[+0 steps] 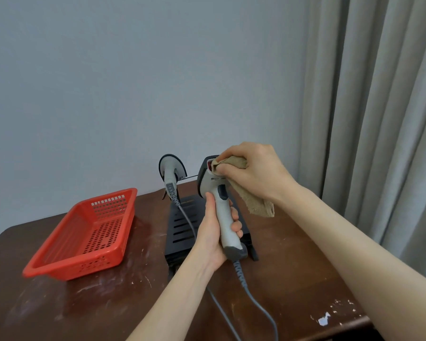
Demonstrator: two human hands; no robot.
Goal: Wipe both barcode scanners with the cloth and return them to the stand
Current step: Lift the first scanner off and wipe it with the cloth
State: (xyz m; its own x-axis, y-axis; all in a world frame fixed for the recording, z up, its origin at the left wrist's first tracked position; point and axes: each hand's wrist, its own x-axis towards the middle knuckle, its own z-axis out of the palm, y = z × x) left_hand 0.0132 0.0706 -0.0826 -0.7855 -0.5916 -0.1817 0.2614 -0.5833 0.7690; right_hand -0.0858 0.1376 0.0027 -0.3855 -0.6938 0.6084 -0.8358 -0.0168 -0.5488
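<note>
The barcode scanner [223, 205] under inspection is being held upright above the black slotted stand [182, 225], head at the top and its grey cable [253, 299] trailing down off the handle toward you. Your left hand [214, 232] is gripping the pale handle, fingers wrapping it from behind and thumb lying along its near side. Your right hand [253, 171] is closing on the tan cloth [244, 188], pinching it against the dark head of the scanner beside its red window; the cloth's loose end is hanging below your wrist. The second scanner [170, 173] is sitting at the far end of the stand, head up and turned away from you, its own cable [186, 215] running down across the slots. The stand is resting on a scuffed brown table [108, 303]. A red perforated basket [89, 232] is standing to the left of the stand, apart from it. A grey curtain [379, 107] is hanging at the right.
</note>
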